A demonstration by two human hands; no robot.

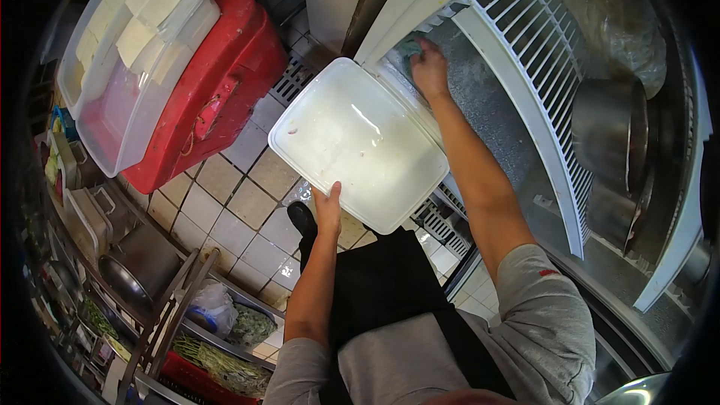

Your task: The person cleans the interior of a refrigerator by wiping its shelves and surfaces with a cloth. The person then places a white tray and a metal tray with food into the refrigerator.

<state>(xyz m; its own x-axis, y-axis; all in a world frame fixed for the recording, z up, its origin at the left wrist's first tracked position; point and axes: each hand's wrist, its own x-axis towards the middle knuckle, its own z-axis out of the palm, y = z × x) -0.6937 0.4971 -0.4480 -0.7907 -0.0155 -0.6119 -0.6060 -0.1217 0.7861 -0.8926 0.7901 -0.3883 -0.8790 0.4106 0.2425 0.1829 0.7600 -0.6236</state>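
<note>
Box (361, 142), mid-frame.
Our left hand (328, 208) pinches it; we can't tell if our half-curled right hand (430, 71), up top, holds anything.

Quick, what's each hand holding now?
Left hand: holding the tub by its rim.
Right hand: at a greenish thing; can't tell if it's gripped.

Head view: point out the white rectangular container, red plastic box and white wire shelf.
White rectangular container (358, 146), head view: bare middle.
Red plastic box (245, 60), head view: side.
White wire shelf (532, 105), head view: front edge.
</note>
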